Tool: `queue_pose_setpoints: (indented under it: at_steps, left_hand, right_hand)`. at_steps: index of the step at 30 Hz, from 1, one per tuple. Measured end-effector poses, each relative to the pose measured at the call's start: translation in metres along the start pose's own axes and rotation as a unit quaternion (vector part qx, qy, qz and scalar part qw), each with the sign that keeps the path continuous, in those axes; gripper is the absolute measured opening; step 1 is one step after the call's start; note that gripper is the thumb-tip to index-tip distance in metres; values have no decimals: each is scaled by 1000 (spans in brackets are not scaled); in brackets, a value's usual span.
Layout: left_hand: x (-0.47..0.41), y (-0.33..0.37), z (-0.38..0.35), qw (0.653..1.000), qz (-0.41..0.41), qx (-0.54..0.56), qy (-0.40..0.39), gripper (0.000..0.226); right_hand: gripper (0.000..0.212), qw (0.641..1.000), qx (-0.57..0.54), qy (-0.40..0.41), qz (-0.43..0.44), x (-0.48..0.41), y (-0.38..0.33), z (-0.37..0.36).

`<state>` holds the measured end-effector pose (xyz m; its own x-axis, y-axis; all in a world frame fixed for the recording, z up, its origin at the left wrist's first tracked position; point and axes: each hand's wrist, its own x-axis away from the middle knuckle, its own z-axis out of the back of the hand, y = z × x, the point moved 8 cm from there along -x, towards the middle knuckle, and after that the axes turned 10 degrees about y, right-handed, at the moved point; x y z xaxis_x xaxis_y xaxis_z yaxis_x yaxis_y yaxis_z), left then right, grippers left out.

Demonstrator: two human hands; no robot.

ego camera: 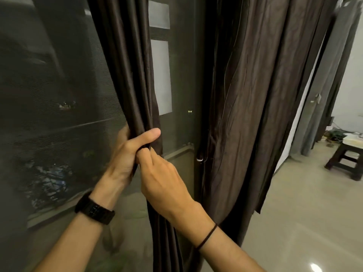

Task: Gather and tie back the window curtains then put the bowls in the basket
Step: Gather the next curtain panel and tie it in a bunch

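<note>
glossy floor (pixel 294 222) — dark wooden stool (pixel 345 160) standing on it

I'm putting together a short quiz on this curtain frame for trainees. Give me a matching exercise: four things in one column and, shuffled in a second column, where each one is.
Things
1. black watch
2. thin black band
3. gathered curtain panel
4. dark stool

Places
A. on the floor at the far right
B. on the left wrist
C. on the right wrist
D. gripped by the left hand

Pairs: 1-B, 2-C, 3-D, 4-A
</note>
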<state>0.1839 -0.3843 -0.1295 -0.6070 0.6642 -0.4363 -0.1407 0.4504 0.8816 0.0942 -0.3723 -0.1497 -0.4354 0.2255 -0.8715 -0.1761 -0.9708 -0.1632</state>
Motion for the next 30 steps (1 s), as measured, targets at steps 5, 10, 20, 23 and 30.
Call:
queue_pose_setpoints:
  at_steps: [5, 10, 20, 23, 30]
  left_hand:
    - [-22, 3, 21, 996, 24, -54, 63, 22]
    - [-33, 7, 25, 995, -10, -97, 23, 18]
    - [-52, 0, 40, 975, -59, -216, -3, 9]
    - [-49, 8, 40, 878, -143, -452, 62, 41]
    - [-21, 20, 20, 843, -240, -479, 49, 18]
  right_hand:
    - [32, 983, -142, -109, -27, -13, 5, 2]
    - [36, 908, -310, 143, -245, -21, 74, 39]
    - [30, 956, -29, 46, -287, -13, 92, 21]
    - [33, 972, 87, 145, -164, -21, 62, 50]
    - [29, 986, -18, 130, 106, -63, -7, 43]
